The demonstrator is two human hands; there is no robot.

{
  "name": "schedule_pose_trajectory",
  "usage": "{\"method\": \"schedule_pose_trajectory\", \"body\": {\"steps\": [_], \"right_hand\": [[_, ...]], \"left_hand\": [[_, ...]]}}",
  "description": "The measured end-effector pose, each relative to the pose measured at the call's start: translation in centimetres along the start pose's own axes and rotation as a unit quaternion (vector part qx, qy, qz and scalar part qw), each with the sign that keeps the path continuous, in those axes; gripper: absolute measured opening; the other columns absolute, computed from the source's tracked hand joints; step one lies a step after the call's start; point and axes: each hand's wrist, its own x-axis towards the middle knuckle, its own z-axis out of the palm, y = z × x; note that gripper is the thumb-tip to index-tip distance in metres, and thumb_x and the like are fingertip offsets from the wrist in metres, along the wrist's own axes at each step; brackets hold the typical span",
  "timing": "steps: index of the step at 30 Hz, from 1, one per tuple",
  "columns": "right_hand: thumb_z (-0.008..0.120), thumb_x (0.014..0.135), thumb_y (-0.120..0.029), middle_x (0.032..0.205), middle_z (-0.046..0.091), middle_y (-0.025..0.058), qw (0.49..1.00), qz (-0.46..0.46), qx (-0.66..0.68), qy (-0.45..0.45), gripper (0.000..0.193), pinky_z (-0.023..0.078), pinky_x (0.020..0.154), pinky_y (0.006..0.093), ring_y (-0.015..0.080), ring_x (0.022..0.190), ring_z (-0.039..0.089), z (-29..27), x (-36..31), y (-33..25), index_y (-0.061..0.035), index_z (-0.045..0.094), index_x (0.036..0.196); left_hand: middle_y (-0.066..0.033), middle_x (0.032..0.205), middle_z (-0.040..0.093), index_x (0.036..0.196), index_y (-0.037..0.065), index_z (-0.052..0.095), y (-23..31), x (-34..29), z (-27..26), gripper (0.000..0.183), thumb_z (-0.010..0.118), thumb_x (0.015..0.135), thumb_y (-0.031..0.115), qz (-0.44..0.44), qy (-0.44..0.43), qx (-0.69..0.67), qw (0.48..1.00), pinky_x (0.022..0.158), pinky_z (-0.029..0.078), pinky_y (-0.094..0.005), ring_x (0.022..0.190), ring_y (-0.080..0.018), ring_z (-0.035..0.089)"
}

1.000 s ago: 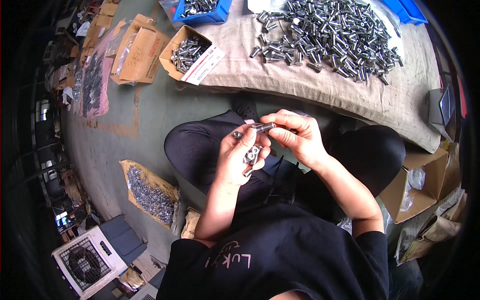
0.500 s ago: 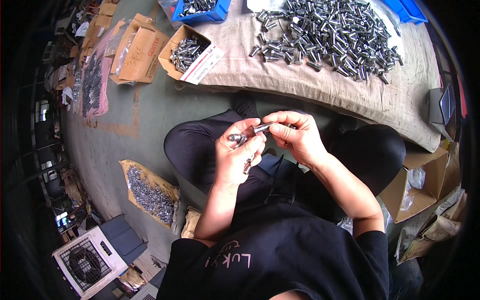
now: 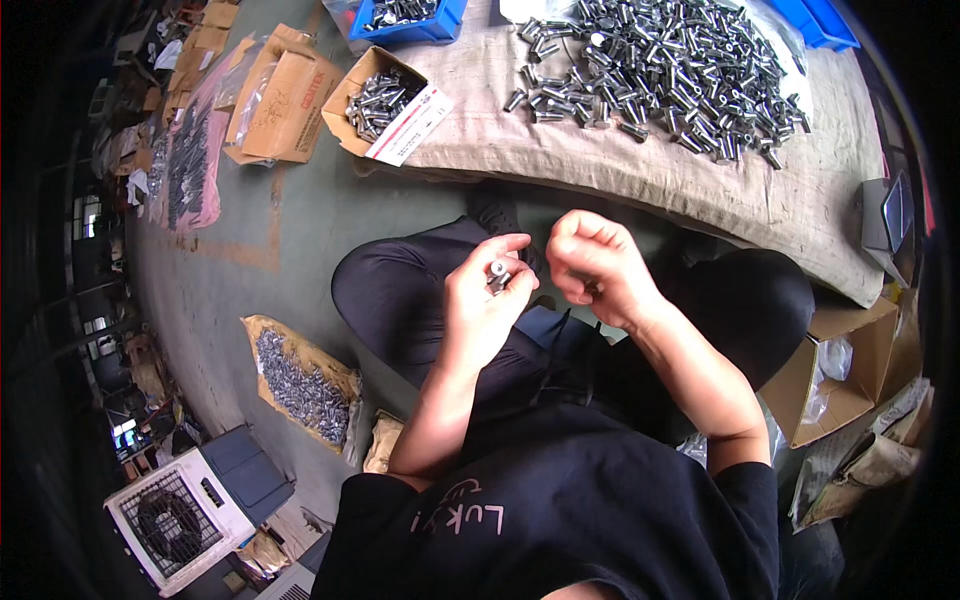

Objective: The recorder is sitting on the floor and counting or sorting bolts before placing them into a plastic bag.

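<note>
Above my crossed legs, my left hand [image 3: 480,300] is closed around a few short, shiny metal bolt-like pieces [image 3: 497,269]. A round end with a dark hole shows between the fingers, and the rest is covered by the palm. Just to its right, apart from it, my right hand [image 3: 600,265] is curled with bent fingers. A small dark bit shows under its lower fingers; what it is I cannot make out. Beyond the hands, a large heap of similar metal pieces [image 3: 680,80] lies on a cloth-covered low table [image 3: 600,175].
At the table's left corner stands an open carton [image 3: 398,130] of metal pieces, behind it a blue bin [image 3: 440,25]. Another blue bin [image 3: 825,25] is far right. Left on the floor lie a tray of small parts [image 3: 300,390] and an air cooler [image 3: 175,520]. An open cardboard box [image 3: 840,395] stands right.
My hands have come apart. The metal piece held between both sets of fingertips no longer shows there. My right hand has curled inward, and the pieces in my left hand have shifted.
</note>
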Motion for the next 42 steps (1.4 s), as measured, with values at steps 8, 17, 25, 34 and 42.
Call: {"method": "schedule_pose_trajectory", "body": {"steps": [8,17,25,34,42], "right_hand": [[0.064,0.079,-0.014,0.069,0.062,0.0030,0.928,-0.154,-0.338,0.040,0.017,0.039,0.052,0.0193,0.0025,0.057,0.046,0.3,0.4,1.2,0.0013,0.062,0.085],[0.061,0.081,-0.011,0.070,0.058,0.0005,0.988,-0.073,-0.134,0.028,0.021,0.031,0.045,0.0170,0.0029,0.052,0.041,-0.2,0.2,1.0,0.0000,0.061,0.100],[0.062,0.081,-0.014,0.062,0.053,-0.0034,0.983,-0.086,-0.162,0.022,0.024,0.029,0.045,0.0167,0.0017,0.051,0.039,-0.3,0.3,1.3,-0.0014,0.061,0.102],[0.063,0.080,-0.012,0.069,0.056,-0.0028,0.981,-0.091,-0.170,0.026,0.023,0.029,0.045,0.0163,0.0015,0.052,0.039,-0.1,0.2,1.1,-0.0028,0.061,0.102],[0.059,0.082,-0.012,0.072,0.056,0.0041,0.999,0.029,0.035,0.002,0.008,0.030,0.040,0.0183,0.0065,0.052,0.044,-0.3,0.4,0.8,-0.0048,0.057,0.081]], "left_hand": [[-0.0075,0.078,0.058,0.117,0.003,0.047,0.0,-0.1,1.2,0.048,0.061,0.072,-0.002,0.119,0.028,0.186,0.975,0.064,0.047,-0.0244,0.068,-0.0110,0.055],[-0.0085,0.080,0.057,0.106,-0.003,0.052,0.0,-0.1,-0.8,0.027,0.053,0.087,0.015,-0.037,-0.035,-0.217,0.975,0.042,0.039,-0.0177,0.060,-0.0096,0.052],[-0.0078,0.081,0.058,0.111,-0.002,0.052,0.3,-0.1,-0.6,0.030,0.055,0.082,-0.001,-0.001,-0.002,-0.192,0.981,0.042,0.039,-0.0166,0.061,-0.0076,0.051],[-0.0044,0.081,0.058,0.111,-0.001,0.053,0.6,-0.1,-0.2,0.031,0.056,0.080,-0.004,-0.006,-0.001,-0.216,0.976,0.043,0.036,-0.0153,0.060,-0.0028,0.048],[-0.0115,0.093,0.054,0.120,0.001,0.043,0.5,-0.1,-0.1,0.041,0.053,0.080,-0.002,-0.009,-0.103,-0.245,0.964,0.042,0.037,-0.0167,0.059,-0.0079,0.049]]}}
